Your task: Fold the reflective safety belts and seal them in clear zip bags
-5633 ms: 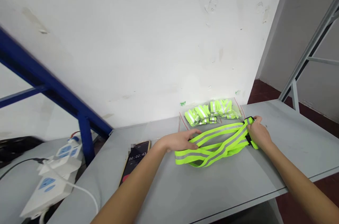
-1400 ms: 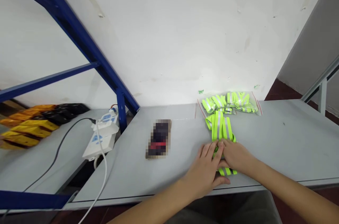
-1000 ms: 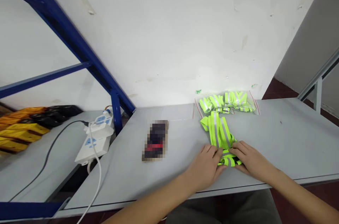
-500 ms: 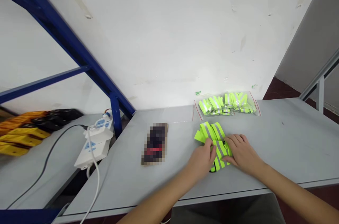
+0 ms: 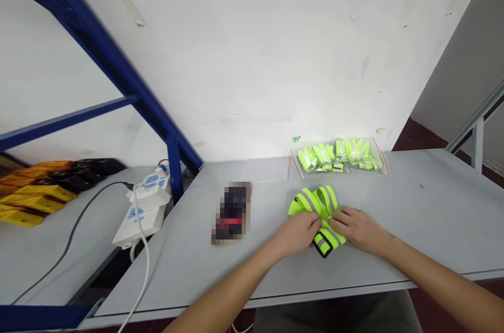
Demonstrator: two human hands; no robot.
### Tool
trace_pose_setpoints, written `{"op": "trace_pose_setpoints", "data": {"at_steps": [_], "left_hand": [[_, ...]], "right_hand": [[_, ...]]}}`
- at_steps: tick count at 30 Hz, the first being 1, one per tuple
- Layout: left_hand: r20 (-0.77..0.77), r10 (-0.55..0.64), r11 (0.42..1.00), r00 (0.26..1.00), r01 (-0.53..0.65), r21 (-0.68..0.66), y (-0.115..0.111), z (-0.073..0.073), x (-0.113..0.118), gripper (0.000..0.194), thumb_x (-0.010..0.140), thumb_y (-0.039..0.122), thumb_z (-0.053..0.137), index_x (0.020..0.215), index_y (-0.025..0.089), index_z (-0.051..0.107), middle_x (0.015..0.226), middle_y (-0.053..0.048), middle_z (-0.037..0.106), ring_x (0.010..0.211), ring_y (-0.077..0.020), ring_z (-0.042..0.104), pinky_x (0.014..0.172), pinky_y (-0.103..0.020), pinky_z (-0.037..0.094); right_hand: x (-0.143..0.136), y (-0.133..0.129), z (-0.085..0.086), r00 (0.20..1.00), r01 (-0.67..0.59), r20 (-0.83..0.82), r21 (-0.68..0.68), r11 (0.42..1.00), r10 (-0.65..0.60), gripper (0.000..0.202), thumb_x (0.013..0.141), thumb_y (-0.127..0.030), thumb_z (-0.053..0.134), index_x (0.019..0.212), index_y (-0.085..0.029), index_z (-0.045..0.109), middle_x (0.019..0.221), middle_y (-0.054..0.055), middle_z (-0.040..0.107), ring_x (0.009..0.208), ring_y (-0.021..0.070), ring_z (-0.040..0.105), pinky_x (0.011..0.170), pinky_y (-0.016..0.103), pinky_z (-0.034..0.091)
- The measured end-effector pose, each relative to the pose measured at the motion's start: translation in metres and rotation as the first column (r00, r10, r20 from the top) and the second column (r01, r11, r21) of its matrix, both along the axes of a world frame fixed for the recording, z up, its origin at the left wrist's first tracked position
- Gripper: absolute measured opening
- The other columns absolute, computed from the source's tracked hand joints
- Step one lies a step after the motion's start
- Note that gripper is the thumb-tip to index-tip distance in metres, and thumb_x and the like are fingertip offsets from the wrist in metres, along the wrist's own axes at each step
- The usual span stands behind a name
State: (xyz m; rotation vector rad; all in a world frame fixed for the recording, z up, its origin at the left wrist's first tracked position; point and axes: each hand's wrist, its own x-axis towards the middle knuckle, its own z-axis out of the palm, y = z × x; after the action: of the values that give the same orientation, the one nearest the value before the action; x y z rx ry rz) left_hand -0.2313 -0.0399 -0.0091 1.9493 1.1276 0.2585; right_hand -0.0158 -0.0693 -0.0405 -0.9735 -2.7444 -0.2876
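Note:
A neon yellow-green reflective strap with silver stripes lies folded in loops on the grey table. My left hand pinches it from the left, thumb and fingers closed at its middle. From the right, my right hand grips the other side with fingers bent over the edge. A black buckle shows at the strap's near end, between the hands. Behind it, near the wall, clear zip bags hold more such folded straps.
A blurred-out dark item with a red band lies left on the table. Further left are a white power strip with cables, a blue metal frame, and yellow, orange and black packs. A flat empty zip bag lies by the wall.
The near end of the strap is raised and turned, so the black buckle now shows. My right hand's fingers have curled in onto the strap, and the far loops stand wider apart.

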Motion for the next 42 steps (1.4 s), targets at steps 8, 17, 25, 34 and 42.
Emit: {"op": "trace_pose_setpoints", "data": {"at_steps": [8, 17, 25, 34, 42], "left_hand": [[0.438, 0.292, 0.534, 0.850, 0.236, -0.812, -0.008, 0.012, -0.010, 0.086, 0.075, 0.086, 0.022, 0.081, 0.011, 0.064, 0.074, -0.013, 0.067, 0.063, -0.0189, 0.061, 0.055, -0.027, 0.044], [0.497, 0.659, 0.286, 0.565, 0.423, -0.860, 0.009, -0.010, 0.016, 0.033, 0.084, 0.026, 0.063, 0.113, 0.011, 0.062, 0.075, -0.003, 0.067, 0.063, -0.0139, 0.063, 0.066, -0.024, 0.045], [0.497, 0.627, 0.350, 0.600, 0.353, -0.868, 0.019, -0.002, 0.005, 0.031, 0.080, 0.027, 0.068, 0.105, 0.008, 0.066, 0.077, -0.007, 0.071, 0.069, -0.0183, 0.067, 0.069, -0.028, 0.049], [0.477, 0.806, 0.323, 0.350, 0.416, -0.850, 0.027, -0.005, -0.004, 0.048, 0.083, 0.056, 0.052, 0.096, 0.013, 0.067, 0.083, -0.009, 0.073, 0.075, -0.0231, 0.069, 0.067, -0.031, 0.051], [0.526, 0.786, 0.402, 0.325, 0.378, -0.834, 0.027, -0.018, -0.012, 0.024, 0.063, 0.017, 0.061, 0.085, 0.011, 0.063, 0.059, 0.000, 0.060, 0.049, -0.0131, 0.055, 0.059, -0.027, 0.046]], "right_hand": [[0.006, 0.010, 0.041, 0.944, 0.185, -0.291, 0.076, 0.980, -0.156, 0.033, 0.082, -0.008, 0.048, 0.112, -0.018, 0.057, 0.103, 0.010, 0.064, 0.087, 0.0208, 0.059, 0.061, 0.028, 0.047], [-0.035, -0.017, 0.050, 0.998, -0.016, -0.067, 0.063, 0.998, 0.020, 0.021, 0.078, -0.012, 0.060, 0.099, -0.015, 0.060, 0.082, 0.006, 0.064, 0.073, 0.0223, 0.059, 0.062, 0.034, 0.048], [-0.051, 0.003, 0.056, 0.964, 0.113, -0.179, -0.400, 0.909, -0.199, 0.028, 0.086, -0.041, 0.064, 0.100, -0.018, 0.056, 0.087, 0.005, 0.072, 0.077, 0.0213, 0.068, 0.065, 0.030, 0.049], [-0.071, 0.033, 0.035, 0.947, 0.285, -0.151, -0.004, 0.959, -0.282, 0.048, 0.083, -0.067, 0.049, 0.090, -0.020, 0.056, 0.084, 0.009, 0.060, 0.069, 0.0224, 0.058, 0.052, 0.029, 0.039], [-0.070, 0.041, 0.042, 0.943, 0.244, -0.278, 0.199, 0.949, -0.183, 0.044, 0.093, -0.055, 0.044, 0.066, -0.021, 0.048, 0.060, -0.001, 0.051, 0.055, 0.0148, 0.045, 0.061, 0.031, 0.029]]}}
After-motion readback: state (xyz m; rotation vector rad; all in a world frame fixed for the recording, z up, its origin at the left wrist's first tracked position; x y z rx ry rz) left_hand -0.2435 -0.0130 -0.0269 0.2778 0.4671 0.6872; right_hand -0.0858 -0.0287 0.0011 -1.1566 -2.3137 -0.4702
